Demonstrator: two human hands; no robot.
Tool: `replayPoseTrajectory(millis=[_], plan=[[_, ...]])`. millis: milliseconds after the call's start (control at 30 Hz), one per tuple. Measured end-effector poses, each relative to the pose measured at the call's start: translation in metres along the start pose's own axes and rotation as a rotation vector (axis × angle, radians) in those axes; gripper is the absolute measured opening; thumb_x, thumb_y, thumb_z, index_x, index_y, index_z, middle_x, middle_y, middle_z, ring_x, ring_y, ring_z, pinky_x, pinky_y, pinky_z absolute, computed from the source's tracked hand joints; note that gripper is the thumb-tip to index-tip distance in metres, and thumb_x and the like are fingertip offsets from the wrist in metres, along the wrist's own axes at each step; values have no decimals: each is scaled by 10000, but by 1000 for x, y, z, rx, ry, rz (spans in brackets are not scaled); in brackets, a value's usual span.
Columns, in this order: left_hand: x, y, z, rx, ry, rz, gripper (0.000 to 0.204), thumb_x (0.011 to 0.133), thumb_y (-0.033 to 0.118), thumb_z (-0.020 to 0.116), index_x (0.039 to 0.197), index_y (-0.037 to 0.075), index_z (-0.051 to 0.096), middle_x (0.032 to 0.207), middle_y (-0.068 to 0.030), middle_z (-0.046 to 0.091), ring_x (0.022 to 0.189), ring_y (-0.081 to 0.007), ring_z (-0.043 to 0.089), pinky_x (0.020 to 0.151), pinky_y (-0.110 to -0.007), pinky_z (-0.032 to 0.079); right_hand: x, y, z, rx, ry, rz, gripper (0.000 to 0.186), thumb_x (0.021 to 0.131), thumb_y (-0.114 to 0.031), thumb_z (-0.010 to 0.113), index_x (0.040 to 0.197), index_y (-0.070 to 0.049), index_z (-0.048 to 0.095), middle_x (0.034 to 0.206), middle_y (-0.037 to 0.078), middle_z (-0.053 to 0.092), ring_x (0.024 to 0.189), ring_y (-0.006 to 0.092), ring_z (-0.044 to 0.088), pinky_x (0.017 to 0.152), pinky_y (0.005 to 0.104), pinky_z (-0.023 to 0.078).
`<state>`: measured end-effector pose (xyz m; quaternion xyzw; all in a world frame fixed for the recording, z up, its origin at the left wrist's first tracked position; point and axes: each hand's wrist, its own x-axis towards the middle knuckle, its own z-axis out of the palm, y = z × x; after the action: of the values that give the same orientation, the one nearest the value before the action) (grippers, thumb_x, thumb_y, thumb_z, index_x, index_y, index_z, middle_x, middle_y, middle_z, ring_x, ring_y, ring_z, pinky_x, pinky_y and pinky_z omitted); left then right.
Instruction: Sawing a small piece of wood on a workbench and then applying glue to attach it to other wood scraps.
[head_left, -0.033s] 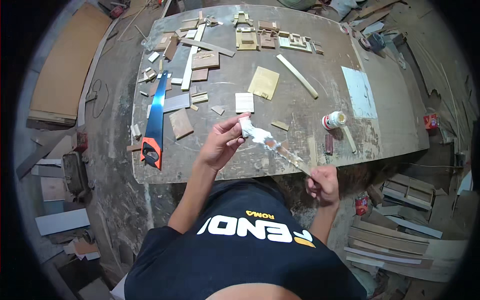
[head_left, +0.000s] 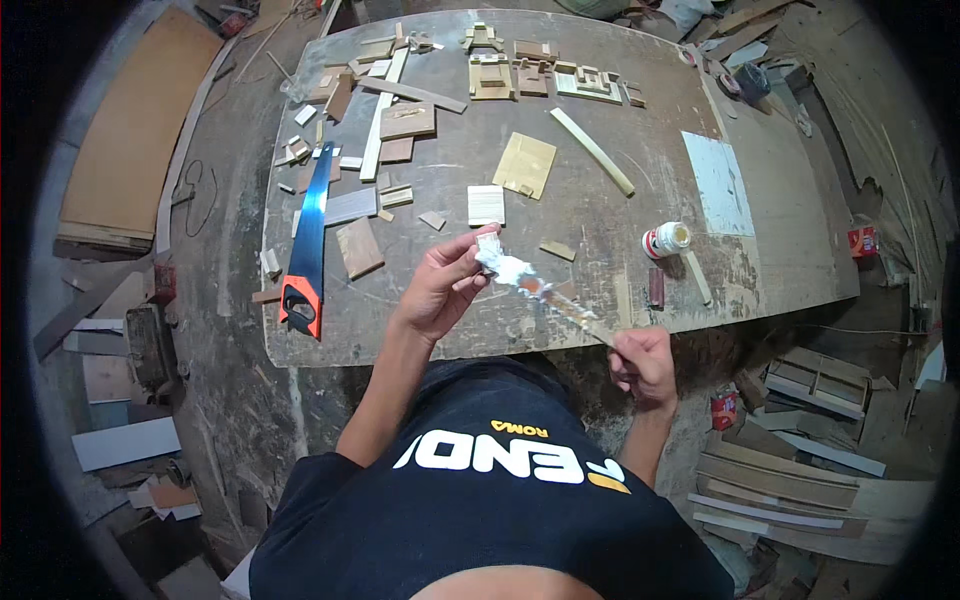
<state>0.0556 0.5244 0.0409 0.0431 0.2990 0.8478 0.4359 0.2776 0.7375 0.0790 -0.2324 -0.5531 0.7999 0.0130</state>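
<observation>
Between frames, the right hand (head_left: 645,362) and the stick (head_left: 577,310) in it shifted slightly toward the person's left; table items kept their arrangement. Left hand (head_left: 440,285) was raised over the near part of the table (head_left: 340,345), thumb and fingertips pinching a small pale piece (head_left: 488,242) by its edges. Right hand was curled closed around the near end of the stick, which sloped up and leftward to the piece. White paste (head_left: 512,269) coated the piece's near side and the stick's far portion; exact contact between wood and stick was hidden under it. Beyond the piece, a pale square block (head_left: 486,206) lay on the table, with a yellowish square panel (head_left: 525,166) farther back. To the right stood a white jar (head_left: 667,239) with a red-marked side, a small dark reddish block (head_left: 656,288) just nearer the person. An orange-handled saw (head_left: 312,220) lay to the left, among wood offcuts.
</observation>
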Motion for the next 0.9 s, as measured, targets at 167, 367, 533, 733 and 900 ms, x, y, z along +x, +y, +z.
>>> replayPoseTrajectory(millis=[167, 367, 533, 733, 900], plan=[[23, -27, 8, -30, -81, 12, 436, 927, 109, 630, 1318, -42, 510, 1039, -78, 633, 732, -51, 528, 588, -149, 444, 1, -17, -49, -71, -20, 11, 391, 941, -214, 584, 626, 18, 575, 462, -23, 428, 372, 46, 367, 360, 217, 266], [46, -52, 47, 23, 32, 53, 404, 918, 102, 643, 1287, -37, 553, 926, -27, 638, 671, -30, 535, 637, -143, 487, 25, -43, -90, -131, -47, 4, 397, 933, -217, 595, 612, 15, 577, 472, -26, 435, 379, 43, 356, 361, 217, 266], [58, -67, 59, 50, 118, 79, 406, 919, 108, 644, 1289, -31, 553, 903, -15, 631, 660, -18, 524, 644, -148, 497, 28, -48, -133, -89, -86, 42, 396, 927, -219, 591, 607, 15, 575, 476, 4, 472, 376, 48, 374, 352, 214, 264], [65, -73, 68, 31, 17, 139, 409, 916, 110, 648, 1289, -29, 554, 962, -32, 661, 771, -43, 597, 663, -159, 512, 51, -55, -134, -155, -127, -3, 379, 933, -199, 568, 616, 10, 574, 490, 10, 482, 377, 54, 389, 363, 220, 271], [62, -67, 64, 67, 120, 140, 429, 918, 82, 639, 1303, -67, 523, 985, -67, 627, 706, -53, 500, 556, -138, 412, 50, -54, -138, -118, -171, 24, 394, 944, -212, 556, 625, 19, 569, 482, 2, 460, 373, 59, 387, 362, 219, 269]])
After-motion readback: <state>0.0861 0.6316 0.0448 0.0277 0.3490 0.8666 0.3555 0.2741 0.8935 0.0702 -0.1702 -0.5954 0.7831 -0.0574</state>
